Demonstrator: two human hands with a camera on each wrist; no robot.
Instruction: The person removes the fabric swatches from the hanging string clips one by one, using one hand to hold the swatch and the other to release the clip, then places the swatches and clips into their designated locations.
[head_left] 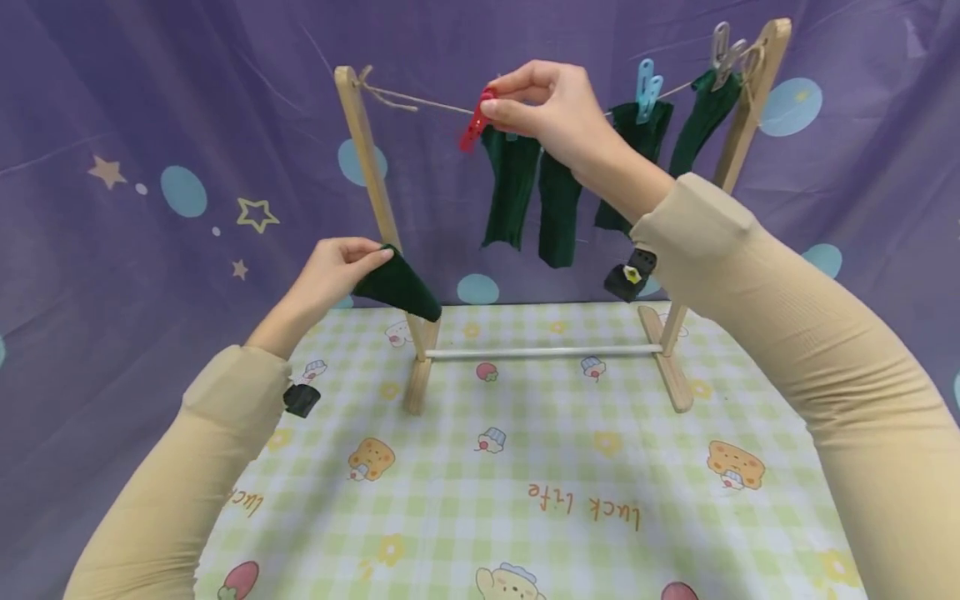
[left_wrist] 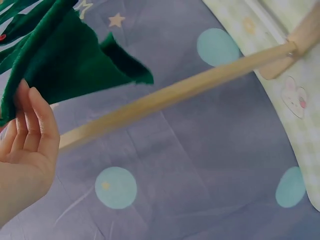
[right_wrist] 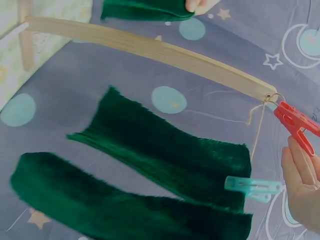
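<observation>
My left hand (head_left: 333, 267) pinches a dark green cloth piece (head_left: 401, 287) by its upper edge, in front of the rack's left post. Held up at the string (head_left: 431, 103), a red clothespin (head_left: 475, 129) sits between the thumb and fingers of my right hand (head_left: 551, 108). In the right wrist view this clothespin (right_wrist: 297, 122) is near the post's top. Several green cloth pieces (head_left: 512, 192) hang from the string to its right. A teal clothespin (right_wrist: 252, 187) grips one of them; a light blue clothespin (head_left: 647, 92) and a grey clothespin (head_left: 724, 60) grip others.
The wooden rack has a left post (head_left: 369, 158), a right post (head_left: 753, 104) and a white bottom bar (head_left: 540, 352). It stands on a checked tablecloth (head_left: 450, 500) with printed figures. Behind it hangs a purple curtain (head_left: 150, 83).
</observation>
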